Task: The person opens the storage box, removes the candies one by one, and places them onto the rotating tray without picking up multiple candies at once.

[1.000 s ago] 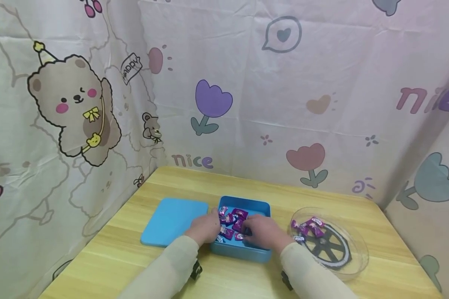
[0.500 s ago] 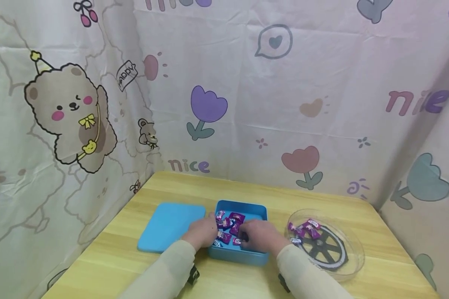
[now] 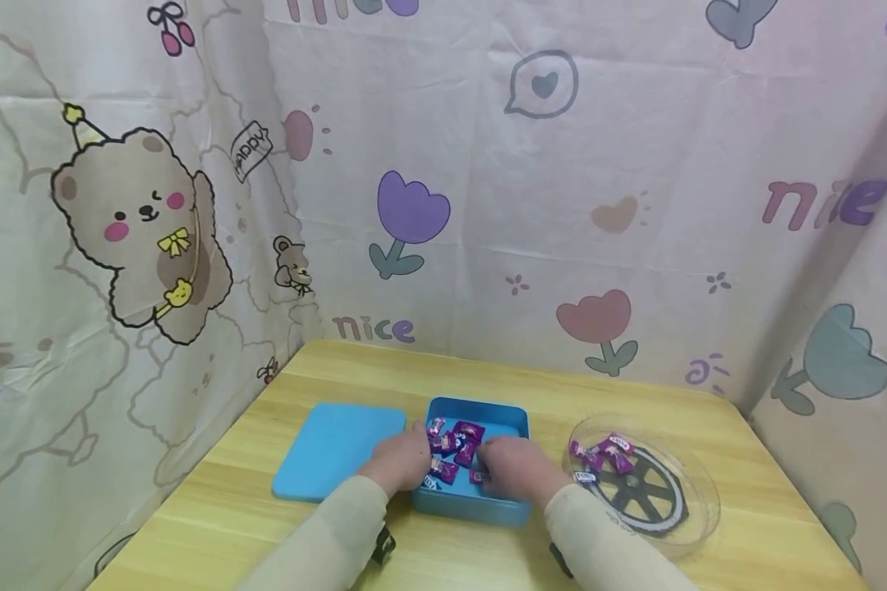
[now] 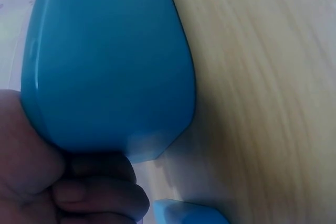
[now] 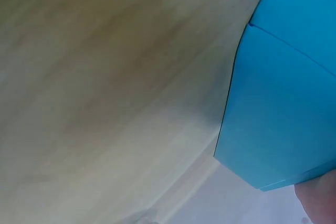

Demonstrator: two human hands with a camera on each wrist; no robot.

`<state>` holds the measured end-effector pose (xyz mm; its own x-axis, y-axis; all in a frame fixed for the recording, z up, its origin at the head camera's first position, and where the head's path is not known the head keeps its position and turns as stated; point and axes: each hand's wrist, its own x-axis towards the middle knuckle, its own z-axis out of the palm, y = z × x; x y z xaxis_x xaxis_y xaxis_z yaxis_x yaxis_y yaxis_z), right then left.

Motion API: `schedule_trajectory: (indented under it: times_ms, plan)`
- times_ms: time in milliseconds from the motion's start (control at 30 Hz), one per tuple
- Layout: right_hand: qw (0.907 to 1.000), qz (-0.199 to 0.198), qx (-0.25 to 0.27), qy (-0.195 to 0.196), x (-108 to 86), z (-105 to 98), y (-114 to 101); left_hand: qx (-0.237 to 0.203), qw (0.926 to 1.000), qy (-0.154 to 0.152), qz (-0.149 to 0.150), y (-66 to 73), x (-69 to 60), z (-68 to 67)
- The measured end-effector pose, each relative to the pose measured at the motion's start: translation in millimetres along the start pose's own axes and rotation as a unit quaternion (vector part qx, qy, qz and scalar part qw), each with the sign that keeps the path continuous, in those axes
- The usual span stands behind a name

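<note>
A blue rectangular box [image 3: 473, 507] stands uncovered on the table, with several purple-wrapped candies [image 3: 466, 454] inside. At its left side, my left hand [image 3: 399, 458] grips the box wall; the left wrist view shows the thumb at the rim and curled fingers [image 4: 100, 198] against the outside. My right hand [image 3: 519, 466] reaches over the right side into the box, fingertips down beside a small candy [image 3: 476, 476]. Those fingertips are mostly hidden, so whether they pinch a candy is unclear. In the right wrist view only a bit of the hand [image 5: 320, 198] shows by the rim.
A flat blue lid [image 3: 336, 451] lies on the wooden table [image 3: 214, 525] left of the box. To the right stands a round clear dish [image 3: 702, 505] with a few purple candies [image 3: 615, 454] and a black wheel-like pattern. Printed curtains [image 3: 488, 164] hang behind.
The head view has shifted slightly. My right hand has moved a little within the box, and the small candy by its fingertips now appears slightly farther right. My left hand stays at the box's left wall.
</note>
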<state>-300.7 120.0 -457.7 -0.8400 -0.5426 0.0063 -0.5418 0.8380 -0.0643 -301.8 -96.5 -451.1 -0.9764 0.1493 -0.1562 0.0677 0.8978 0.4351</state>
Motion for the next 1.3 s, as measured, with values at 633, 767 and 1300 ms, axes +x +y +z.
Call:
schedule_trajectory:
  times_ms: [633, 767, 1300]
  plan:
    - [0.9980, -0.026, -0.007, 0.058, 1.3, -23.5, 12.3, 0.002, 1.0000, -0.001, 0.002, 0.8, 1.9, -2.0]
    - [0.9979, -0.001, 0.013, 0.063, -6.6, -47.0, 26.1, 0.004, 1.0000, -0.006, -0.006, 0.6, 1.7, -0.8]
    - [0.9929, 0.112, 0.023, 0.033, -60.7, -83.9, 151.4, 0.004, 0.9999, -0.002, -0.010, 0.7, 3.3, 1.8]
